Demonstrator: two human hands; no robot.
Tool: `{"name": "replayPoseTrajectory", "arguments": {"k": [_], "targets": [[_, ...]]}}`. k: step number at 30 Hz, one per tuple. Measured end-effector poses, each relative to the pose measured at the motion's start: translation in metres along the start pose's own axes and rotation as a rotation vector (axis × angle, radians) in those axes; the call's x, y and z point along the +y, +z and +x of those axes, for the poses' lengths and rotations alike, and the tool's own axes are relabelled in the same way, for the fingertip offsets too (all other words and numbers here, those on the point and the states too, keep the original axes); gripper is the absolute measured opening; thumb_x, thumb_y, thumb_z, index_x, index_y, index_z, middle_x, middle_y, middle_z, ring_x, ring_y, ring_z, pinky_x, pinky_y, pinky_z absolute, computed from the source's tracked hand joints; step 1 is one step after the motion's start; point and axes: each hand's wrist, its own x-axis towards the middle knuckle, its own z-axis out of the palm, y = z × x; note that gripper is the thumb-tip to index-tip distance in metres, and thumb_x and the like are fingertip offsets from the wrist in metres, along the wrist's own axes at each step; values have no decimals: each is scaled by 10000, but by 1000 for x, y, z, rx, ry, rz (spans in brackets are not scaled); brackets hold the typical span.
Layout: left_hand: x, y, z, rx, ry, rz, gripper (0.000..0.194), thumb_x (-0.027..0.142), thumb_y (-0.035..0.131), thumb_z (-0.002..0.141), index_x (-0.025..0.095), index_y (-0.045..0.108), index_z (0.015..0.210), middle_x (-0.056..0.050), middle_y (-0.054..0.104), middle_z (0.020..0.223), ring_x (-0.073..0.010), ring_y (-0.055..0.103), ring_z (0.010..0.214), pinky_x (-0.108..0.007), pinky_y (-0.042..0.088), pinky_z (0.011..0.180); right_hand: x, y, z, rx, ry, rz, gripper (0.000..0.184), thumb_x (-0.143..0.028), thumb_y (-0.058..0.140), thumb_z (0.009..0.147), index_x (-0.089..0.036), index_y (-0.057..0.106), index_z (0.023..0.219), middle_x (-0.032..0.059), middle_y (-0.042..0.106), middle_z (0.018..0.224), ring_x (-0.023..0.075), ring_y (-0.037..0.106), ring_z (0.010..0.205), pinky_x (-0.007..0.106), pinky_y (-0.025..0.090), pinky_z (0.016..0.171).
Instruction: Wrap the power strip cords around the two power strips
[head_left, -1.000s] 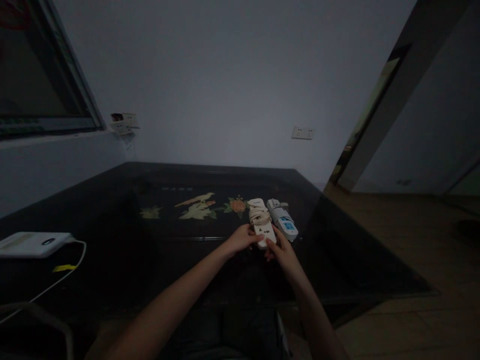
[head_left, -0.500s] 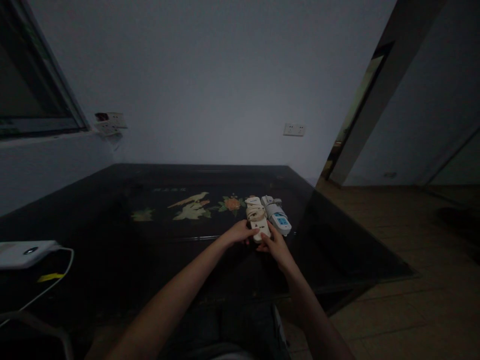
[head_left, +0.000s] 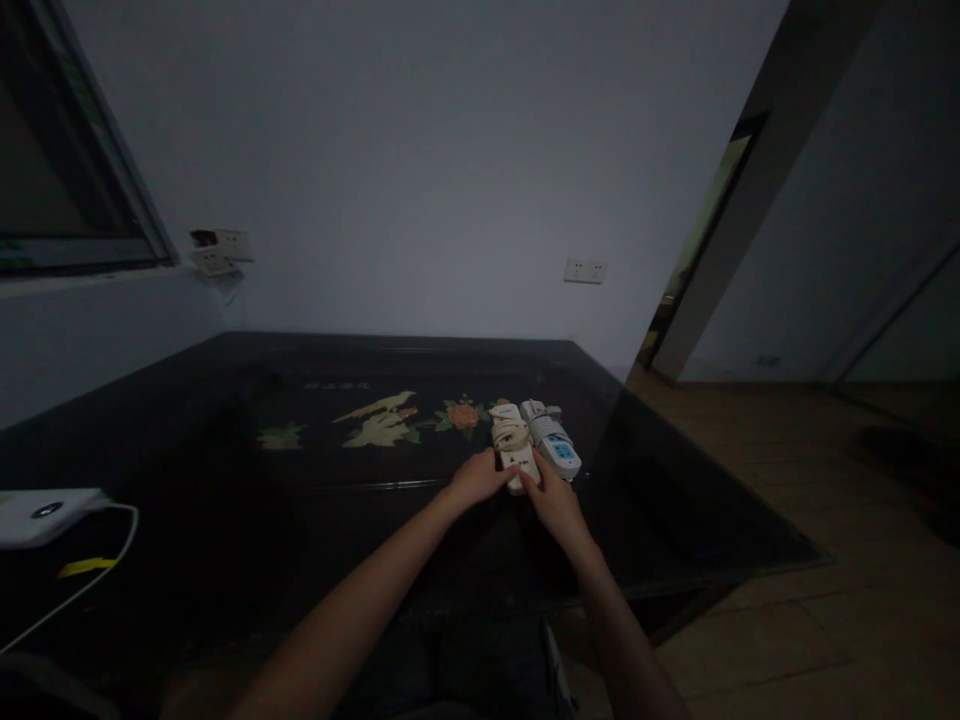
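A cream power strip with its cord wound round the middle lies on the dark table, its near end between my two hands. My left hand grips its left side, thumb on the top face. From the right, my right hand closes on the same end, thumb also on top; the fingers beneath are partly hidden. Close along its right side lies a second power strip, white with blue socket faces and a grey cord wrapped round it.
The glossy black table bears a bird-and-flower picture. At the left lie a white device with a white cable and a yellow strip. A wall socket is behind; the table's right edge borders a tiled floor.
My view has tilted up slightly. Both hands stay at the cream strip's near end, and my right fingers have drawn in closer against its side. The strips lie much as before.
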Motion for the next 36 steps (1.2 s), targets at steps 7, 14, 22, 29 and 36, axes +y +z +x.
{"name": "replayPoseTrajectory", "arguments": {"k": [7, 14, 22, 29, 36], "targets": [[6, 4, -5, 73, -14, 86, 664, 543, 558, 796, 124, 443, 1299, -215, 661, 1116, -357, 636, 1032, -397, 474, 821, -13, -7, -12, -44, 70, -368, 512, -434, 363, 942, -227, 420, 1407, 185, 681, 1057, 320, 672, 935, 431, 473, 782], [1, 4, -7, 60, 12, 73, 721, 550, 521, 820, 197, 321, 1416, -136, 685, 1092, -292, 669, 953, -310, 472, 746, -16, -6, -13, -19, 99, -371, 486, -417, 357, 946, -239, 432, 1393, 168, 679, 1072, 317, 665, 970, 416, 463, 794], [-3, 6, -10, 80, 29, -6, 760, 565, 514, 823, 211, 280, 1454, -110, 698, 1019, -269, 676, 878, -292, 455, 720, -15, -10, -19, 84, 96, -282, 451, -425, 372, 936, -238, 506, 1324, 129, 704, 978, 306, 674, 882, 377, 459, 723], [-8, -18, -8, 166, 40, -575, 452, 355, 651, 768, 169, 605, 1178, -53, 695, 856, -204, 652, 795, -266, 475, 710, -31, -1, -30, 191, -284, 186, 354, -348, 408, 922, -153, 650, 1091, 116, 695, 992, 221, 648, 878, 316, 477, 764], [-24, -36, -2, 417, 49, -1062, 517, 454, 268, 965, 143, 457, 1332, -118, 575, 1280, -190, 557, 1158, -289, 473, 929, -112, 69, 15, 75, -478, 610, 412, -373, 462, 897, -143, 600, 1210, 135, 594, 1274, 209, 524, 1202, 371, 364, 1043]]}}
